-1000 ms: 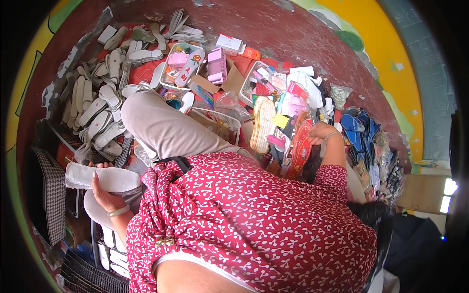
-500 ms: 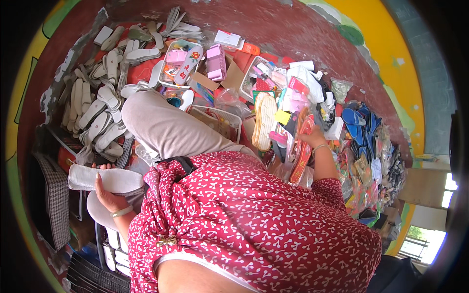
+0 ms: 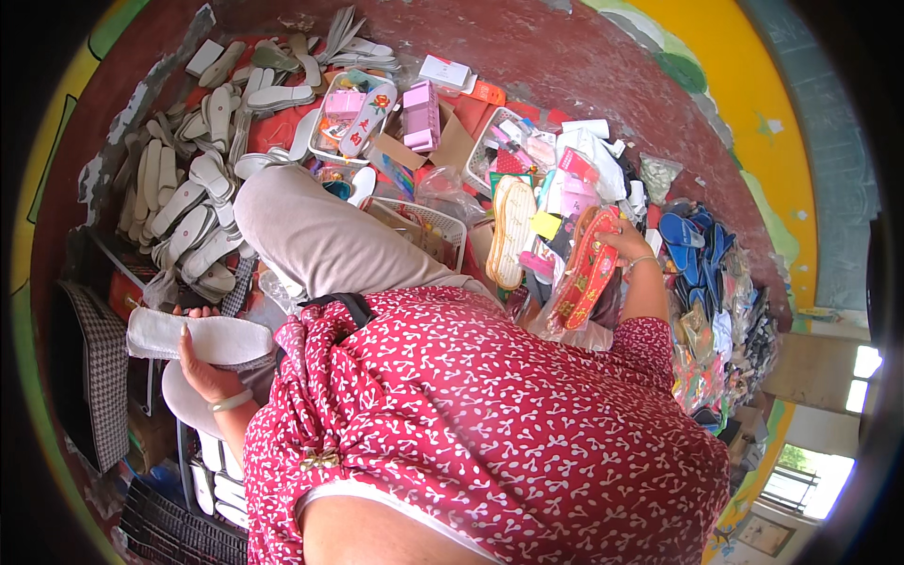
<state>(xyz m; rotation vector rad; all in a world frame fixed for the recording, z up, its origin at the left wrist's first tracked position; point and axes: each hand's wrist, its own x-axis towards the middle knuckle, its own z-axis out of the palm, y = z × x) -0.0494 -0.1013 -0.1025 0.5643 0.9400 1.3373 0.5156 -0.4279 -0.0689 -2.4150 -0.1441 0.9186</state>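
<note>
Over at the left, my left hand (image 3: 204, 367) is closed round a white insole (image 3: 231, 341), thumb on top and fingers beneath. On the right, my right hand (image 3: 622, 240) grips a red insole (image 3: 584, 273) with a colourful pattern, which looks like more than one piece held together. It is tilted, its upper face in view. Clear plastic film (image 3: 574, 334) lies under its lower end. Just left of it stands a cream insole (image 3: 511, 231) with an orange-brown outline, beside a yellow paper slip (image 3: 544, 224).
Many white insoles (image 3: 179, 212) are heaped at the far left. White plastic baskets (image 3: 443, 224) and a pink box (image 3: 421, 115) sit in the middle. Blue slippers (image 3: 683, 235) and bagged goods pile up at right. A checked panel (image 3: 101, 377) stands at the left.
My right hand has shifted a little right and up. The red insole has turned, and more of its patterned face shows. My left hand still holds the white insole, nearly in place.
</note>
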